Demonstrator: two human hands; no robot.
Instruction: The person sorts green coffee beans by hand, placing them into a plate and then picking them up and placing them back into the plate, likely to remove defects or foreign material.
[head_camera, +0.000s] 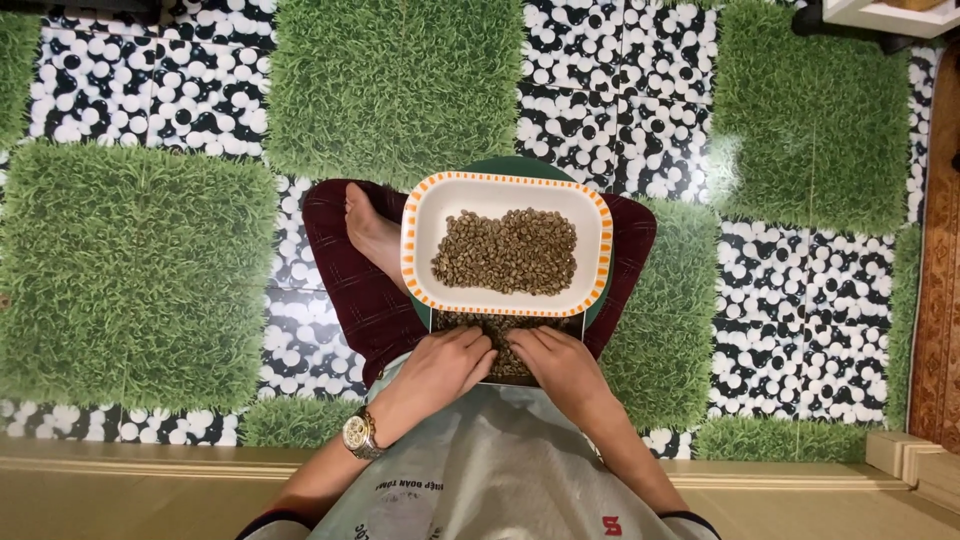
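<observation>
Both your hands sit at lower centre of the frame, palms down on a heap of small greenish-brown beans (500, 330) in a shallow tray on your lap; your left hand (445, 362), the one with the wristwatch (358, 435), has its fingers curled loosely into the beans; your right hand (560, 362) lies flatter, fingertips touching them; whether either pinches a bean I cannot tell. Directly above the hands, toward frame centre, lies the white rectangular dish (420, 215) with an orange-dashed rim; its long axis runs left to right across the frame, and it holds a second pile of beans (508, 250); both hands lie about equally near its lower edge.
</observation>
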